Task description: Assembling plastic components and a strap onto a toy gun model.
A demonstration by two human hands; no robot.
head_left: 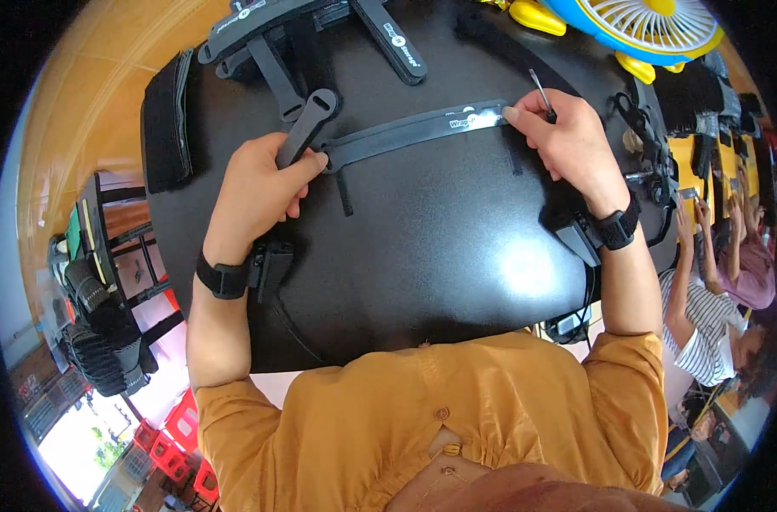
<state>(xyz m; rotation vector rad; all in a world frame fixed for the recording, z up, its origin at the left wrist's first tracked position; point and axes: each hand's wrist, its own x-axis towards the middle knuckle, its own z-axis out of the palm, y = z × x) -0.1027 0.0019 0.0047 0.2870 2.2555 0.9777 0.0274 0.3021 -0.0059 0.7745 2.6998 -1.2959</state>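
A dark grey storage strap (414,135) with white print stretches between my hands, just above the black table (405,247). My left hand (264,183) pinches its left end. From the same fist rises a grey slotted strap end (309,126); whether it belongs to the same strap I cannot tell. My right hand (567,136) holds the strap's right end between thumb and fingers. Also tucked in its fingers is a small metal-shafted tool (538,89) with a dark handle, tip upward. Short dark strips (345,194) show below the strap.
More grey straps (277,26) lie piled at the table's far edge, beside a stack of black strips (168,124) on the left. A blue and yellow fan (653,21) stands far right. Black straps (648,128) lie along the right edge. Other people (704,316) sit at the right.
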